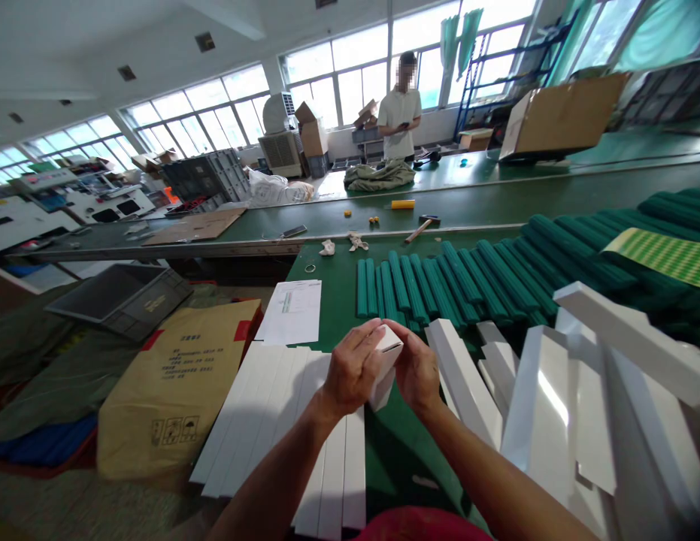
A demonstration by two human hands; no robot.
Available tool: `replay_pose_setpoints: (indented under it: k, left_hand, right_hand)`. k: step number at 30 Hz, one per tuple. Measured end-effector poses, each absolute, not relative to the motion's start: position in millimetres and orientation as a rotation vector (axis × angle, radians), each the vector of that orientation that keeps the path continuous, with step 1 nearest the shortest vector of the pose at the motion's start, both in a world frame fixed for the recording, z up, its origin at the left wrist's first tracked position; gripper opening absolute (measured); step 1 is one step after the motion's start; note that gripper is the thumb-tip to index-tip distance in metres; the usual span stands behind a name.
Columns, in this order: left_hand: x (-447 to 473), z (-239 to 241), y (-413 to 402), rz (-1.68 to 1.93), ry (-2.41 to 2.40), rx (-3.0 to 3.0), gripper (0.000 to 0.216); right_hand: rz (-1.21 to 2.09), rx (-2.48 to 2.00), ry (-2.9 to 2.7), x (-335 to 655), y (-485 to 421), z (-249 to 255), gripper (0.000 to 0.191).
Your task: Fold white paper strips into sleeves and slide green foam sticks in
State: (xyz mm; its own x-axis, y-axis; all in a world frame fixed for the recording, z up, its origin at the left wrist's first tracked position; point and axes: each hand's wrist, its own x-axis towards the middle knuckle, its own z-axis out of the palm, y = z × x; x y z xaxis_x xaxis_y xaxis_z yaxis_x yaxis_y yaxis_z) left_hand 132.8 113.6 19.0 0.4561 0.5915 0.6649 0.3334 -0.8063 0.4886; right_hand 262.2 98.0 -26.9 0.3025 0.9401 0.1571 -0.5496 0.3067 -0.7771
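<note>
Fingers [350, 349] of the left hand [353, 372] and of the right hand [418, 372] are closed around a white box [385, 379], which is gripped from both sides near its upper end. It is held upright in front of the body, over the middle of the worktop [406, 458]; whether its lower end is rested on the surface cannot be told. Narrow white pieces [265, 409] are laid side by side along the left edge, and more white cartons [530, 413] are heaped loosely toward the right. Beyond these, green ribbed rolls [434, 289] are lined up from the middle of the far edge toward the far right corner. Near the far left corner a printed sheet [293, 308] is placed, with a thin ring [310, 268] and crumpled scraps [328, 248] set past it. On the long green surface [327, 225] across the far edge, a hammer [420, 228] and a yellow cylinder [403, 204] are seen. Just off the left edge, a brown sack [180, 383] is propped.
</note>
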Motion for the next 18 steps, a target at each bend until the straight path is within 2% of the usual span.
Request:
replay_pose_setpoints:
  k: [5,11,14,18]
  left_hand:
    - [130,31,112,1.134,0.893,2.286,0.035]
    - [129,34,107,0.978,0.983,2.597,0.047]
    - [127,35,104,0.940,1.051,2.711,0.050]
    - [123,37,104,0.957,1.089,2.732,0.043]
  right_hand:
    - [0.967,-0.802,-0.999,271,95,-41,0.047]
    - [0.561,-0.916,-1.490,271,92,-46,0.063]
    - [0.330,-1.075,-1.520,260,95,-48,0.054]
    - [0.261,-1.095,-1.563,249,97,-48,0.048]
